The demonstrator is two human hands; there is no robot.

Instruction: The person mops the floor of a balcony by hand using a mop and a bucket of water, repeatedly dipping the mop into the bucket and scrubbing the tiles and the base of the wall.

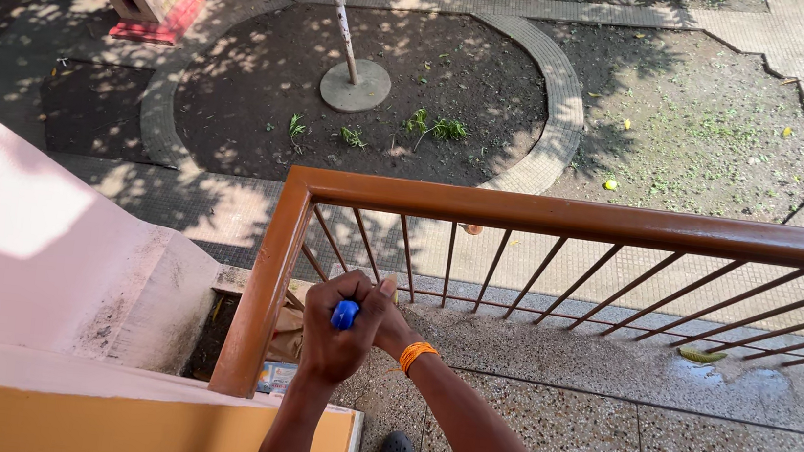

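Bright daylight, sharp throughout. Dappled leaf shadows cover the ground [415,90] from ten to two o'clock, while the pale wall [20,209] at nine o'clock glares nearly white. Straight lines bow slightly toward the edges.

Bldg balcony, brown railing [560,217], courtyard garden [372,125] below

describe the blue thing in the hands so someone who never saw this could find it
Start at the brown metal railing and follow its top bar to the left corner post. Just right of that post, two hands are clasped together, and the small blue object pokes out between them. It is the only bright blue thing there; the orange wristband sits lower right.
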